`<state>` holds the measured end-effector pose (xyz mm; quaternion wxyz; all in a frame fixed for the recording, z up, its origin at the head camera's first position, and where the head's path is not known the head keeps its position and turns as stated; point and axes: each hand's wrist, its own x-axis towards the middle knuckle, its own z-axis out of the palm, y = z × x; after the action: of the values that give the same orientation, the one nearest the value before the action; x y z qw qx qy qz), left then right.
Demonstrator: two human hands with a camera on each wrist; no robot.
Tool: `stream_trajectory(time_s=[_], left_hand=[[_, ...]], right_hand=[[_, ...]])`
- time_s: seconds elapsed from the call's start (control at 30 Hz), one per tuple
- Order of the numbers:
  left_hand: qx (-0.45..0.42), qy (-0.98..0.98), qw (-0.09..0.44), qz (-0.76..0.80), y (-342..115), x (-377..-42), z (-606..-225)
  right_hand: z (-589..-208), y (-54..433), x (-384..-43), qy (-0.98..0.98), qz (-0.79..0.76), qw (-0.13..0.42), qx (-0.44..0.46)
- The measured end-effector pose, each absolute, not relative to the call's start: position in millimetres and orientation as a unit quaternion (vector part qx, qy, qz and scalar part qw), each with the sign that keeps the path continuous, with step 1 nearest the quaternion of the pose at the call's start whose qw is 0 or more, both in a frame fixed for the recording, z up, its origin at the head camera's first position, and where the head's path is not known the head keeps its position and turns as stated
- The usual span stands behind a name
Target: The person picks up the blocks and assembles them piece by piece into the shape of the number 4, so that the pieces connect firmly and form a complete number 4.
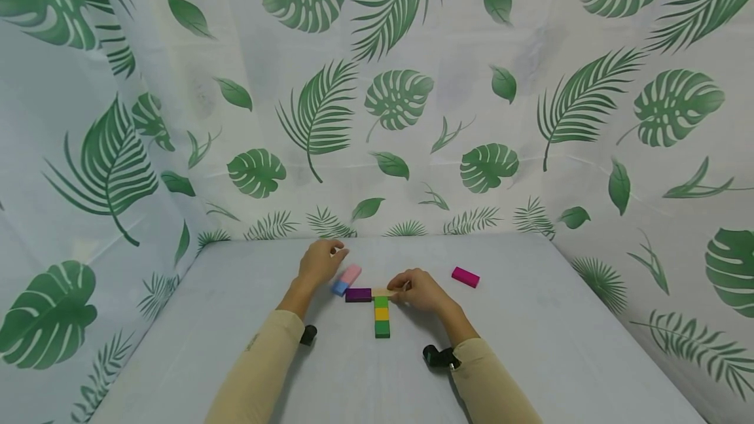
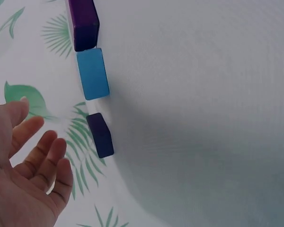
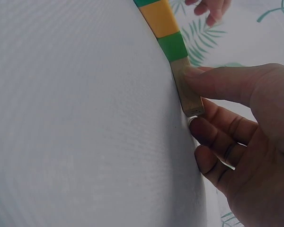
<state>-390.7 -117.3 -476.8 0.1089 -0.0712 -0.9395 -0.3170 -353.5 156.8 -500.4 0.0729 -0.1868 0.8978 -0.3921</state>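
My right hand (image 1: 419, 289) pinches a plain wooden block (image 3: 186, 87) near its end, the thumb on one face and the fingers at the far side. That block lies on the table across the top of a row of green, yellow (image 1: 381, 314) and green blocks. At its left end sits a purple block (image 1: 358, 295). Close by, a pink block (image 1: 351, 273) and a blue block (image 1: 340, 288) lie at a slant. My left hand (image 1: 320, 262) hovers just beyond them with loosely bent fingers, holding nothing. In the left wrist view a dark block (image 2: 100, 135) lies nearest its fingers.
A magenta block (image 1: 465, 277) lies apart on the right side of the white table (image 1: 194, 339). Leaf-printed cloth (image 1: 412, 38) hangs behind the table and along both sides. Black wrist cameras (image 1: 438, 356) sit under the forearms.
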Motion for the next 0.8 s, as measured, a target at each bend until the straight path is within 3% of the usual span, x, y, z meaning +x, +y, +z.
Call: stream_trajectory(time_s=[0.8], left_hand=[[-0.034, -0.956, 0.051, -0.285, -140, -388, -488]], right_hand=[[-499, 155, -350, 0.900, -0.394, 0.078, -0.170]])
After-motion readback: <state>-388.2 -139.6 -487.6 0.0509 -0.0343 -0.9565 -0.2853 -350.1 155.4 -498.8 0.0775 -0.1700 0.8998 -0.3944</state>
